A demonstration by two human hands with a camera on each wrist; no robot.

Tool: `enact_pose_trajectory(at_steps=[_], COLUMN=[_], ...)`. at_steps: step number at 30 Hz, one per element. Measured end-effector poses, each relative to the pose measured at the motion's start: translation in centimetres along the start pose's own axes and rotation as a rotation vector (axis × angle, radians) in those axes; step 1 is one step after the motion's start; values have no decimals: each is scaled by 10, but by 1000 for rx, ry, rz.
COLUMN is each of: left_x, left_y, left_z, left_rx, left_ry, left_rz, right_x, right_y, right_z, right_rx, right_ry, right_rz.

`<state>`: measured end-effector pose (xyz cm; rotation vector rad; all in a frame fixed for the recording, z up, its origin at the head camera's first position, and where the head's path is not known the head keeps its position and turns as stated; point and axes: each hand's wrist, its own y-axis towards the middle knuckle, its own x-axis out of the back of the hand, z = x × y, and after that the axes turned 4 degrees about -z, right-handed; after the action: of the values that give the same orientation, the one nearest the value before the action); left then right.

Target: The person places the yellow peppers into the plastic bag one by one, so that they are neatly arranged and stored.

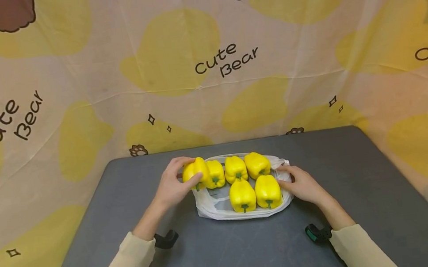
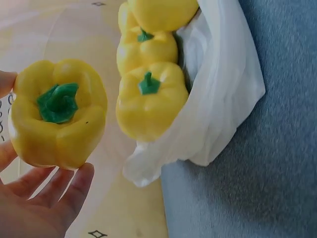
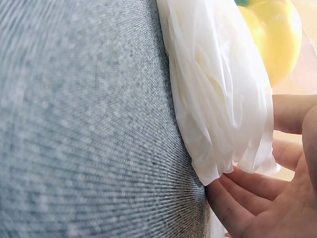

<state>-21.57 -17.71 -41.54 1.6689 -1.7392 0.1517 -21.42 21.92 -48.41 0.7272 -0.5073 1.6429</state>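
My left hand grips a yellow bell pepper with a green stem, thumb on one side and fingers on the other. In the left wrist view this pepper is held up beside the white plastic bag. The bag lies on the table with its mouth spread wide. Several more yellow bell peppers stand inside in two rows, stems toward me. At the bag's right end my right hand holds the rim, its thumb and fingers around the thin plastic.
A dark grey table with rounded far corners carries the bag near its far edge. Behind and beside it hangs a cloth backdrop with yellow patches and printed lettering. Dark bands sit on both wrists.
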Motion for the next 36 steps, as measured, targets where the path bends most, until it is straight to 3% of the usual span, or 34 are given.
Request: enact_pose_trajectory(at_steps=[16, 36], left_x=[-24, -44], left_y=[-14, -33], left_z=[-6, -1], left_rx=[-24, 50], left_ry=[-26, -25], left_rz=[59, 160], right_x=[-2, -1], right_y=[0, 1], right_z=[1, 0], right_rx=[15, -1], right_ry=[1, -4], right_rz=[-13, 9])
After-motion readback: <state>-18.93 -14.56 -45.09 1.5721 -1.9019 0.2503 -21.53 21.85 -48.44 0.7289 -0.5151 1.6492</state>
